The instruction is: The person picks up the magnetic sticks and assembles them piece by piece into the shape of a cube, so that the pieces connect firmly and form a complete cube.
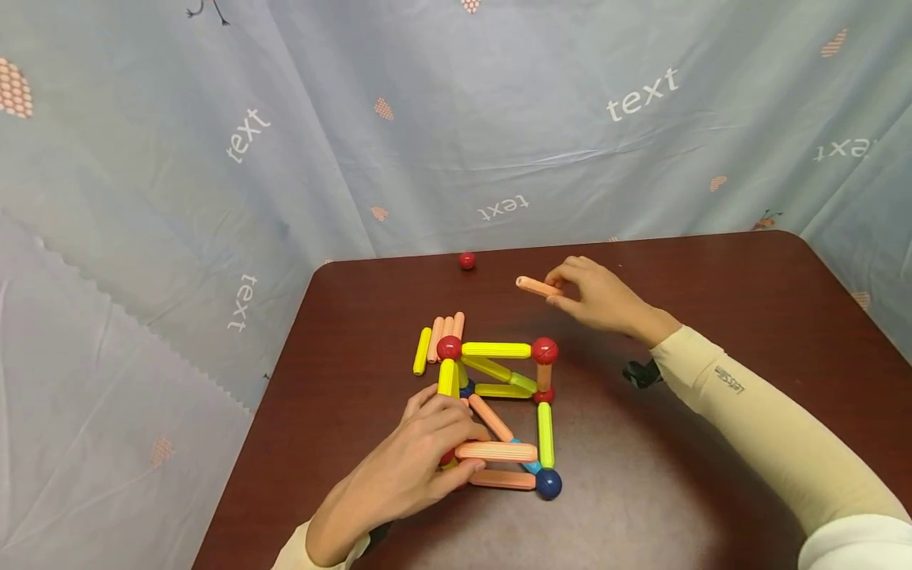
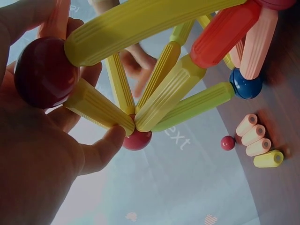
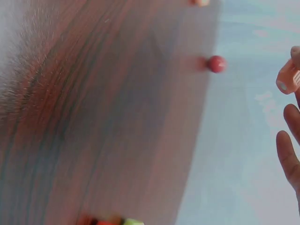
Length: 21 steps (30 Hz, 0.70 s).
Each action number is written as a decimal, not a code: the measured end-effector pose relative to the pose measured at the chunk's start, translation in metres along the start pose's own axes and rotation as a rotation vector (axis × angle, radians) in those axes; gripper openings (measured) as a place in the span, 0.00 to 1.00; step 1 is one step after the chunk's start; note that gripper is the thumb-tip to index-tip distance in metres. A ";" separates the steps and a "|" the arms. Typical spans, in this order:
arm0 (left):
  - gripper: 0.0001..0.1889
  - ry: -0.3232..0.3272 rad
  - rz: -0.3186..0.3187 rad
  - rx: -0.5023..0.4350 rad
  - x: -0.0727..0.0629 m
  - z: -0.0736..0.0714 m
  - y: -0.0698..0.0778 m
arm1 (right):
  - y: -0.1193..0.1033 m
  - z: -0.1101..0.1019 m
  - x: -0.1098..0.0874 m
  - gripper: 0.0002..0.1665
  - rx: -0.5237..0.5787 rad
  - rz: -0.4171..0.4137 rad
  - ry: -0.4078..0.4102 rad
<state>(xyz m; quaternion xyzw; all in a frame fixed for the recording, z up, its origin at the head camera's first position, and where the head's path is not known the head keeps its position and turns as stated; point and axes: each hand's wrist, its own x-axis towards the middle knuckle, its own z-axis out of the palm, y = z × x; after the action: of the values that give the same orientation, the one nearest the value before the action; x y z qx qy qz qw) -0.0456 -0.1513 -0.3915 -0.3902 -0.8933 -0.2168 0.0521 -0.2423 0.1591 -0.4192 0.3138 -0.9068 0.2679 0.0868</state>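
My left hand [image 1: 420, 451] grips the near left corner of a frame [image 1: 496, 351] built from magnetic rods and balls. Its fingers wrap around a dark red ball [image 2: 47, 72] and a yellow rod [image 2: 101, 108] in the left wrist view. A peach rod [image 1: 496, 451] runs rightward from this hand, above a lower peach rod and a blue ball [image 1: 549, 484]. Raised over the table's far side, my right hand [image 1: 598, 297] pinches a loose peach rod [image 1: 536, 286] between thumb and fingers. In the right wrist view only that rod's end [image 3: 287, 80] and some fingers show.
Several peach rods [image 1: 446, 336] and one yellow rod [image 1: 423, 351] lie side by side behind the frame. A single red ball [image 1: 467, 260] sits near the far edge of the brown table [image 1: 684, 317]. A printed curtain [image 1: 442, 142] hangs around the table.
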 end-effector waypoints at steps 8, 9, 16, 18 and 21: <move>0.11 0.020 0.012 -0.026 0.003 0.002 -0.001 | -0.020 -0.032 -0.041 0.12 0.131 0.033 0.131; 0.11 0.015 0.004 -0.026 0.003 0.001 -0.001 | -0.024 -0.033 -0.045 0.12 0.148 0.028 0.135; 0.10 0.000 -0.019 -0.034 0.003 0.000 -0.001 | -0.060 -0.032 -0.069 0.14 0.275 -0.051 0.114; 0.11 0.006 -0.017 -0.035 0.002 0.000 -0.001 | -0.071 -0.028 -0.078 0.15 0.283 -0.087 0.092; 0.11 0.007 -0.018 -0.041 0.002 0.002 -0.001 | -0.083 -0.018 -0.092 0.16 0.285 -0.170 0.055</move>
<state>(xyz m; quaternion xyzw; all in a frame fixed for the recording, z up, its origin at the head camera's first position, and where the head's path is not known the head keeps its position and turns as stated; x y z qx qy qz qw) -0.0480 -0.1499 -0.3928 -0.3826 -0.8919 -0.2369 0.0454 -0.1192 0.1618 -0.3982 0.3911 -0.8270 0.3941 0.0887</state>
